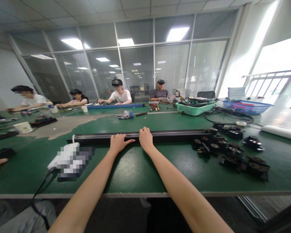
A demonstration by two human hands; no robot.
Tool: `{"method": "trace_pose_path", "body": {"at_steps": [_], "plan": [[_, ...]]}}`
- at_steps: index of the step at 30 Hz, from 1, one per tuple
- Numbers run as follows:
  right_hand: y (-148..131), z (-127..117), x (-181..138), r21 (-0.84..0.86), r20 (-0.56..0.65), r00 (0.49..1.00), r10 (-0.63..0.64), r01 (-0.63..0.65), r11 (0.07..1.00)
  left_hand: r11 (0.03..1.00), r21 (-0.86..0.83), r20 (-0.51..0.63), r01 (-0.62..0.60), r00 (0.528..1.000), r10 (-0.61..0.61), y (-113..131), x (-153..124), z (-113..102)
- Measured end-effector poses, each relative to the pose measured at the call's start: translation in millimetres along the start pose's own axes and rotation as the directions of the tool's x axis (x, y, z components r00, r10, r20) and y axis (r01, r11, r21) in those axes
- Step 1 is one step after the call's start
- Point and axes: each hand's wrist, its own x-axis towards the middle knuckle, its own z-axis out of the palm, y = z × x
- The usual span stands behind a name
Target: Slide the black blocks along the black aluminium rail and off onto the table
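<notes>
Long black bar (176,136) on the near side of the green table (133,176), left hand (117,144) and right hand (146,139) at its middle, fingers bent over it, whether gripping or resting cannot tell, black parts (232,148) at right.

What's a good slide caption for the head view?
Left hand and right hand on a long dark bar atop the green table.

Forward head view (slightly downward) across the table (133,170)
</notes>
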Motion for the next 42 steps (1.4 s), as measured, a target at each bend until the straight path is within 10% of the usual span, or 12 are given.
{"method": "trace_pose_path", "body": {"at_steps": [42], "plan": [[17.7,-1.9,2.0,0.06,0.017,0.997,-0.077,0.076,0.995,1.0,-0.004,0.036,0.025,0.999,-0.024,0.5,1.1,-2.6]]}}
